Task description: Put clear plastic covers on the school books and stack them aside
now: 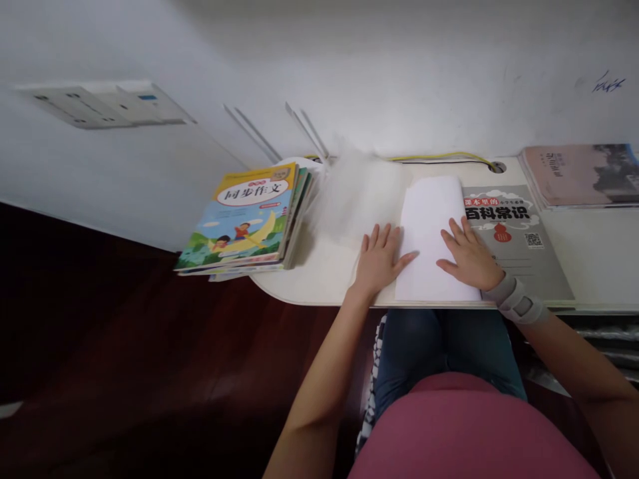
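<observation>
Folded white paper [430, 236] lies in front of me, its right side overlapping a grey book [519, 266] with Chinese print. My left hand [380, 261] rests flat with fingers spread at the paper's left edge, its thumb reaching onto the paper. Just beyond those fingertips is a clear, crinkly sheet [357, 189], probably plastic, blurred in part. With fingers apart, my right hand [466, 256] lies across the paper's right side, over the edge of the book. A grey band [519, 303] wraps my right wrist.
A stack of books [244, 219] overhangs the left end of the white desk [299, 286]. Two pinkish books [574, 176] lie at the back right. A yellow cable [449, 156] runs along the wall into a desk hole. Wall sockets [104, 106] are at upper left.
</observation>
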A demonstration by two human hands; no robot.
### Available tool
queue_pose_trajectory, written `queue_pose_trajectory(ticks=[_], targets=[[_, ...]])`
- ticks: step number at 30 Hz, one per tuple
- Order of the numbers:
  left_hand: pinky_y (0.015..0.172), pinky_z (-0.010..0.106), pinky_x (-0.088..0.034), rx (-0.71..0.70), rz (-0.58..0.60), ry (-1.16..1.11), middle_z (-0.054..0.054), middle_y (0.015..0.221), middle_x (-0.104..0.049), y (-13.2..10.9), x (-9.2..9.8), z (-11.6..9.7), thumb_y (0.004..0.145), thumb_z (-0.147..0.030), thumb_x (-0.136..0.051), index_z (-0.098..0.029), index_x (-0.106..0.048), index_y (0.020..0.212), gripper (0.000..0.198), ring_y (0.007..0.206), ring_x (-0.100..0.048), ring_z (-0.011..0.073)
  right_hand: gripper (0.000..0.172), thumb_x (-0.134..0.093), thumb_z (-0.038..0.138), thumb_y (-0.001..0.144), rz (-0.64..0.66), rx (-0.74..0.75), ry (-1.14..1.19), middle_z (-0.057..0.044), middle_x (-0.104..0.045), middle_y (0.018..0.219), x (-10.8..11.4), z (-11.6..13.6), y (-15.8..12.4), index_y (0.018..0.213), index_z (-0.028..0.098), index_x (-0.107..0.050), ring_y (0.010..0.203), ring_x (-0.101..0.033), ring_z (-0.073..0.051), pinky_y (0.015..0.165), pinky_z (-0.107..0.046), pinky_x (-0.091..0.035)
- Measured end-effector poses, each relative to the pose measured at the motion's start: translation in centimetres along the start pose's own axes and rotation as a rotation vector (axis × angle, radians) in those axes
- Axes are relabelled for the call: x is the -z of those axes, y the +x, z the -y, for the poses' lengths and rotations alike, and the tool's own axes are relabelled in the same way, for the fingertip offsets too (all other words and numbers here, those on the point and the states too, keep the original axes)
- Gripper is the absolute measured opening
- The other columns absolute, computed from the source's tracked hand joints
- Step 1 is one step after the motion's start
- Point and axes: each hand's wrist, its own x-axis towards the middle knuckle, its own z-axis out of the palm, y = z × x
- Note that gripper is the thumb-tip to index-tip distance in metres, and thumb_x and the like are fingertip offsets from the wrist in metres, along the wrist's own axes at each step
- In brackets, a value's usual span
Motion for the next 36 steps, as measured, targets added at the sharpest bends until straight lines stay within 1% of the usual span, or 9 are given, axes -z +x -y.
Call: queue_pose_trajectory(ticks=[3, 6, 13, 16, 18, 22, 27, 31, 36], targets=[[0.111, 0.059, -0.02, -0.002, -0.01, -0.007, 0.017, 0.15, -0.033, 0.0, -0.1, 0.1, 0.086, -0.068, -0.033, -0.017, -0.035, 0.143, 0.077, 0.142, -0.019, 0.037, 0.062, -0.054, 0.041, 0.085, 0.03, 0.002, -0.041, -0.023, -0.032, 0.149, 0.3, 0.0, -0.1, 0.134, 0.004, -0.046, 0.141, -0.016, -0.039, 0.11, -0.053, -0.025], [0.111, 0.059, -0.019, -0.004, -0.013, -0.007, 0.016, 0.15, -0.034, 0.0, 0.0, 0.0, 0.086, -0.068, -0.033, -0.018, -0.035, 0.143, 0.076, 0.141, -0.019, 0.037, 0.06, -0.055, 0.04, 0.084, 0.043, 0.003, -0.061, -0.024, -0.034, 0.148, 0.4, 0.5, -0.2, 0.13, 0.003, -0.049, 0.141, -0.018, -0.039, 0.11, -0.052, -0.025], [0.111, 0.058, -0.019, -0.006, -0.019, -0.008, 0.016, 0.151, -0.033, -0.1, -0.1, 0.1, 0.087, -0.069, -0.03, -0.017, -0.035, 0.144, 0.077, 0.142, -0.019, 0.0367, 0.057, -0.05, 0.038, 0.088, -0.104, -0.073, -0.063, -0.022, -0.03, 0.151, -0.8, 2.1, 0.0, 0.134, 0.004, -0.046, 0.142, -0.019, -0.036, 0.11, -0.053, -0.023], [0.112, 0.057, -0.019, -0.004, -0.011, -0.021, 0.014, 0.151, -0.032, -0.1, 0.0, 0.3, 0.087, -0.068, -0.03, -0.019, -0.033, 0.144, 0.076, 0.142, -0.018, 0.0359, 0.056, -0.053, 0.035, 0.087, -0.095, -0.064, -0.074, -0.023, -0.03, 0.15, -1.0, 2.1, 0.2, 0.133, 0.004, -0.047, 0.142, -0.02, -0.035, 0.111, -0.053, -0.022], [0.112, 0.057, -0.02, -0.013, 0.004, -0.031, 0.014, 0.152, -0.031, -0.2, 0.2, 0.6, 0.087, -0.068, -0.031, -0.019, -0.033, 0.144, 0.075, 0.142, -0.017, 0.0361, 0.056, -0.055, 0.036, 0.086, -0.095, -0.08, -0.075, -0.024, -0.029, 0.15, -0.9, 2.0, 0.2, 0.131, 0.004, -0.049, 0.142, -0.02, -0.035, 0.11, -0.052, -0.024], [0.112, 0.055, -0.024, -0.064, 0.028, -0.05, 0.015, 0.153, -0.029, -0.9, 0.8, 1.9, 0.085, -0.068, -0.037, -0.018, -0.036, 0.143, 0.077, 0.143, -0.016, 0.0364, 0.056, -0.054, 0.036, 0.087, -0.121, -0.115, -0.069, -0.025, -0.027, 0.151, -0.6, 2.2, 0.2, 0.132, 0.004, -0.048, 0.142, -0.019, -0.037, 0.109, -0.051, -0.027], [0.111, 0.052, -0.029, -0.061, -0.044, -0.095, 0.017, 0.152, -0.03, -2.0, 0.6, 3.0, 0.087, -0.065, -0.037, -0.015, -0.036, 0.142, 0.074, 0.142, -0.019, 0.034, 0.053, -0.052, 0.031, 0.088, -0.108, -0.13, -0.023, -0.024, -0.027, 0.151, -0.4, 2.8, 0.5, 0.134, 0.004, -0.046, 0.142, -0.019, -0.036, 0.109, -0.05, -0.028], [0.111, 0.052, -0.029, -0.041, -0.073, -0.101, 0.018, 0.15, -0.034, -2.3, 0.1, 2.7, 0.087, -0.065, -0.039, -0.013, -0.038, 0.14, 0.074, 0.141, -0.022, 0.034, 0.051, -0.051, 0.026, 0.087, -0.095, -0.117, -0.023, -0.024, -0.028, 0.151, -0.4, 3.2, 0.4, 0.132, 0.003, -0.047, 0.142, -0.016, -0.036, 0.111, -0.053, -0.024], [0.111, 0.052, -0.029, -0.04, -0.072, -0.091, 0.019, 0.149, -0.035, -2.1, 0.2, 2.4, 0.087, -0.062, -0.041, -0.012, -0.04, 0.139, 0.073, 0.141, -0.023, 0.0344, 0.05, -0.051, 0.03, 0.087, -0.073, -0.064, 0.041, -0.02, -0.029, 0.152, -0.4, 2.7, 0.1, 0.131, 0.008, -0.05, 0.143, -0.015, -0.037, 0.111, -0.054, -0.024]])
